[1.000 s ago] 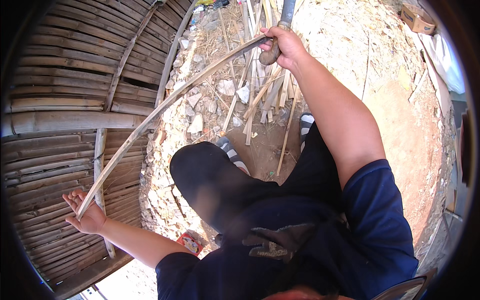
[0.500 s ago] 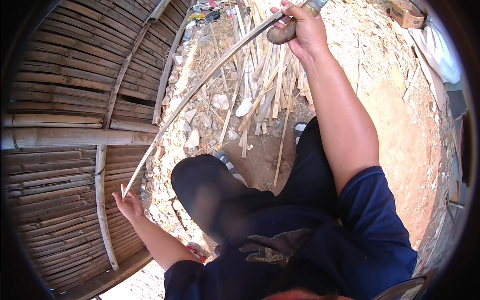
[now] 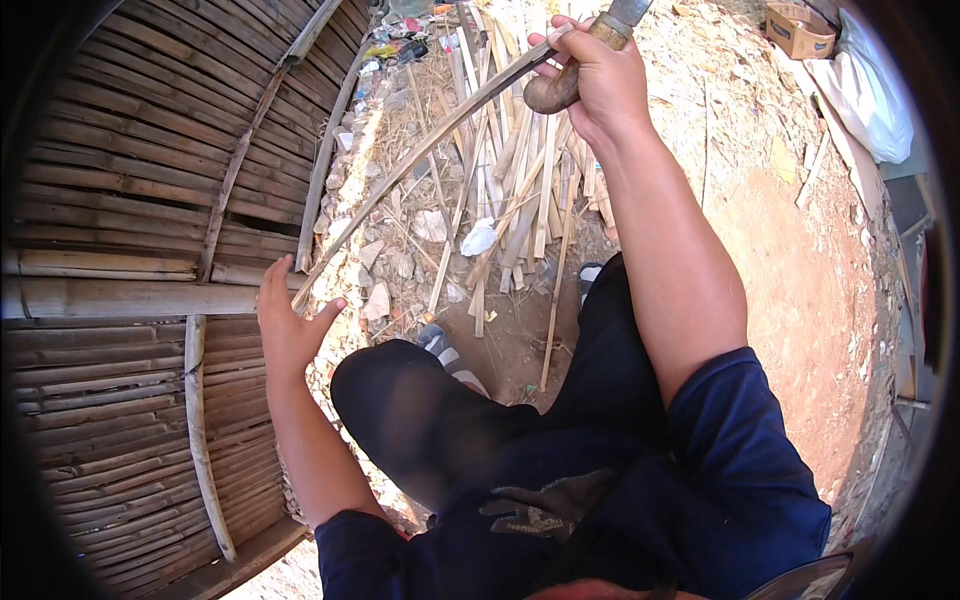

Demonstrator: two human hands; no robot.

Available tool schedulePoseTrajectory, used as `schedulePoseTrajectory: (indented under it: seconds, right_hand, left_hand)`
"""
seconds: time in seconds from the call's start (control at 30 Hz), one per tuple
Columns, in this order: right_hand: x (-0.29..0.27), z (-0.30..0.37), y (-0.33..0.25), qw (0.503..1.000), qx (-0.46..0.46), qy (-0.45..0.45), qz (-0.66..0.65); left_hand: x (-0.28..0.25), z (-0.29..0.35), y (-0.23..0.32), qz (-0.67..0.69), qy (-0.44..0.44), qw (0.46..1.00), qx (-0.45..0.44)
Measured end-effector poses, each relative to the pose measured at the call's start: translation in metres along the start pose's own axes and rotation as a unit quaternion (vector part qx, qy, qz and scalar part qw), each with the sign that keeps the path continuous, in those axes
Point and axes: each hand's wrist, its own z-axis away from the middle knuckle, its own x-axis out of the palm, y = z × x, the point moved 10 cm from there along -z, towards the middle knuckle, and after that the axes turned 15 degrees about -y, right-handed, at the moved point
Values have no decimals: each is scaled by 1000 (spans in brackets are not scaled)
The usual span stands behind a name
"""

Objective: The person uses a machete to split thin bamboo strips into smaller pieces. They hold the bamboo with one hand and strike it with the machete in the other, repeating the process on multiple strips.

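Observation:
My right hand (image 3: pixel 618 88), at the top, is closed round the hooked wooden handle (image 3: pixel 552 93) of a machete. Only the start of its grey blade (image 3: pixel 628 10) shows; the rest lies beyond the top edge. The same hand's thumb and fingers pinch the upper end of a long, thin bamboo strip (image 3: pixel 430 147). The strip slopes down to the left in a slight bow. Its lower end comes to my left hand (image 3: pixel 296 318), which is open with thumb and fingers spread. Whether the strip touches that palm, I cannot tell.
A bamboo-slat wall (image 3: pixel 110 240) stands close on my left. Beyond my feet lies a pile of loose bamboo strips (image 3: pixel 520 190), with stones (image 3: pixel 377 302) and litter beside it. A cardboard box (image 3: pixel 800 30) and a white plastic bag (image 3: pixel 868 95) sit at the far right.
My left hand has let go of the strip's lower end and moved up along it, fingers spreading. My right hand still grips the machete and strip, slightly lower and further left.

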Motion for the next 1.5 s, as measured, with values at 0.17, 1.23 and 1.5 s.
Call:
schedulePoseTrajectory:
  seconds: [0.17, 1.23, 1.5]
  right_hand:
    - [-3, -2, -13, 999, -18, -23, -27]
    - [83, 24, 36, 667, 50, -234, 705]
    - [110, 44, 49, 660, -31, -321, 678]
  left_hand:
    - [21, -57, 41, -1, -96, 994, 51]
    - [39, -45, 12, 193, -38, 977, -82]
    - [38, -46, 17, 184, -32, 979, -83]
